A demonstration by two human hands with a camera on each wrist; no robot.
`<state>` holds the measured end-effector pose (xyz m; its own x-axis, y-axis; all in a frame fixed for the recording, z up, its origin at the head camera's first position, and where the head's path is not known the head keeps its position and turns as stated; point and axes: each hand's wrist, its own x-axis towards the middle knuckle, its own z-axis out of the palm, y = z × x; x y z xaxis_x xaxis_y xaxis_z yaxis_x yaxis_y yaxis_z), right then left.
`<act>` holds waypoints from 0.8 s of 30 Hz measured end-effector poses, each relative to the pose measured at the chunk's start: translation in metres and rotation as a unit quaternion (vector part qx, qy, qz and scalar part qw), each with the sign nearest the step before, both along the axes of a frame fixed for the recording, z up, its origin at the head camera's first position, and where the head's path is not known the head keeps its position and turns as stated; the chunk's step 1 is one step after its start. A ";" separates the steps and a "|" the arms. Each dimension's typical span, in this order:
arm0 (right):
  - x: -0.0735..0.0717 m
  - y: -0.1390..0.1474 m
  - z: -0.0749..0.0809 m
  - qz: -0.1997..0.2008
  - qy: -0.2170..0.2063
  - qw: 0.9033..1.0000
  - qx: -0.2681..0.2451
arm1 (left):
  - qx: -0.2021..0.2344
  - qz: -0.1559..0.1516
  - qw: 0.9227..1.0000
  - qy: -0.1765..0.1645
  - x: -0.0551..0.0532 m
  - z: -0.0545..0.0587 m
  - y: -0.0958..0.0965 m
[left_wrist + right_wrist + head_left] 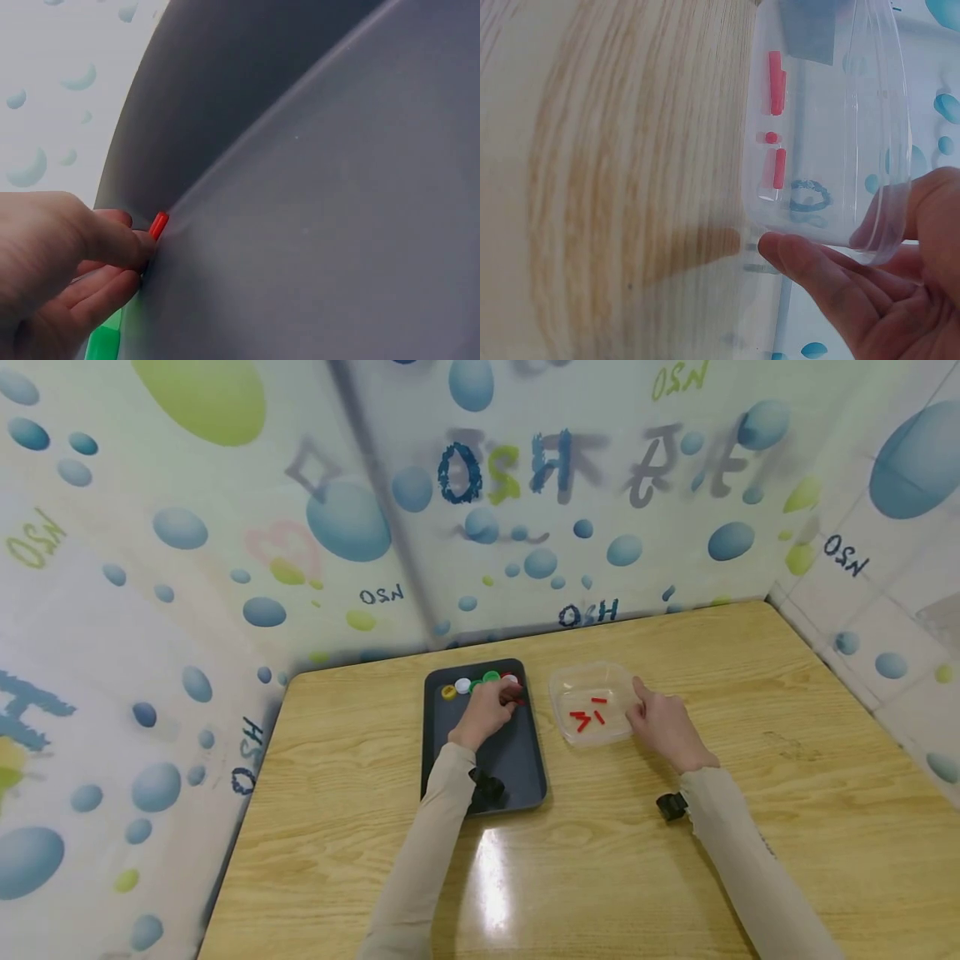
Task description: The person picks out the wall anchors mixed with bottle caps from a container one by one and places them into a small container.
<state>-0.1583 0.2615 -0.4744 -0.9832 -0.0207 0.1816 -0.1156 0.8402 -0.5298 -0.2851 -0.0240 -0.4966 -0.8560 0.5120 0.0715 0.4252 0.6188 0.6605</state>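
Observation:
At the far right corner of the dark grey tray (480,768), my left hand (483,714) pinches a small red stick (160,223) between thumb and fingers, against the tray's side wall. Bottle caps line the tray's far end: a yellow cap (448,692), a white cap (462,686), a green cap (491,677) and others partly behind the hand. My right hand (667,727) grips the right wall of a clear plastic container (558,714), thumb on one side and fingers on the other. Several red sticks (779,169) lie scattered on the container's floor.
Both containers stand on a wooden table (337,827), the clear one just right of the tray. A patterned wall (525,585) rises behind the table's far edge. Each wrist carries a small black camera (671,807).

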 end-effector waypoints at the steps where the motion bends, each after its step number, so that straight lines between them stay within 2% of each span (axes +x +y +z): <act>1: 0.000 0.000 0.000 0.000 0.001 1.000 0.000 | -0.001 0.002 1.000 0.002 0.000 0.000 0.000; 10: 0.000 0.000 -0.001 0.000 0.003 1.000 0.001 | -0.008 0.025 1.000 0.006 0.001 0.003 0.000; 19: 0.000 0.000 0.001 -0.002 -0.007 1.000 -0.006 | -0.038 0.035 0.998 0.020 0.000 0.004 0.004; 24: 0.001 0.000 0.003 -0.004 -0.010 1.000 -0.006 | -0.030 0.041 0.999 0.015 0.000 0.006 0.003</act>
